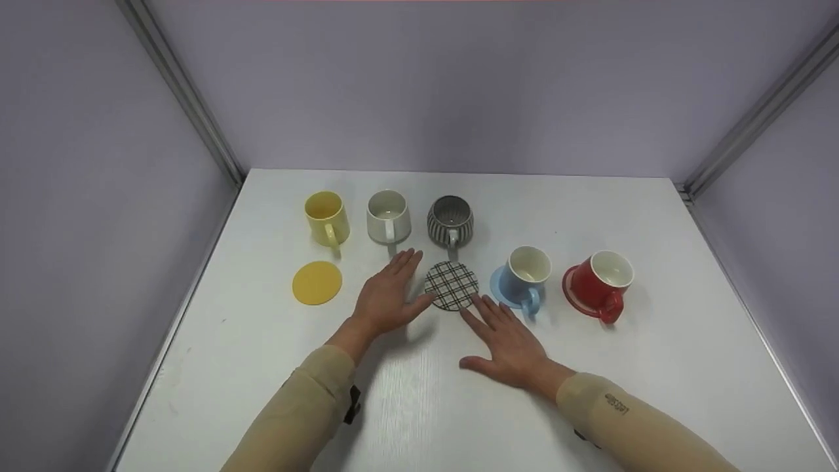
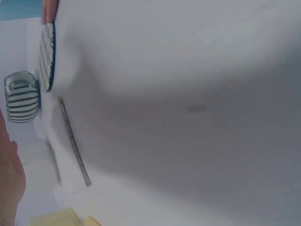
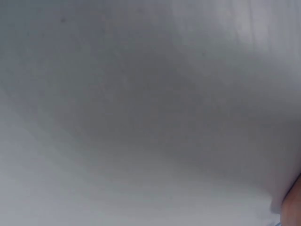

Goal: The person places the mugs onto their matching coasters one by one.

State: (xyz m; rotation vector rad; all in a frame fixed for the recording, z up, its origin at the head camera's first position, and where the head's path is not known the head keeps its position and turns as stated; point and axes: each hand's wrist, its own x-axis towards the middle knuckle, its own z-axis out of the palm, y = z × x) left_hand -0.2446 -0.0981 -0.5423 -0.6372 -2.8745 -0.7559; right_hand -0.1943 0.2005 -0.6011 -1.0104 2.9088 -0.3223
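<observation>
My left hand (image 1: 388, 296) reaches out with its fingers extended, left of a plaid coaster (image 1: 451, 286), its thumb tip close to the coaster's left edge. My right hand (image 1: 508, 347) has its fingers spread, fingertips right at the coaster's near right rim. Neither hand holds anything. Behind the plaid coaster stands a grey ribbed mug (image 1: 450, 223). A white mug (image 1: 388, 219) stands beyond the left fingertips. In the left wrist view a thin flat edge (image 2: 74, 141) lies in front of the white mug; the left hand covers that spot in the head view.
At the left, a yellow mug (image 1: 326, 219) stands behind a yellow coaster (image 1: 316, 282). Right of the plaid coaster, a blue mug (image 1: 526, 272) stands on a blue coaster (image 1: 498, 286). Farther right, a red mug (image 1: 596, 285) sits on a red coaster (image 1: 572, 296). Walls border the white table (image 1: 419, 419).
</observation>
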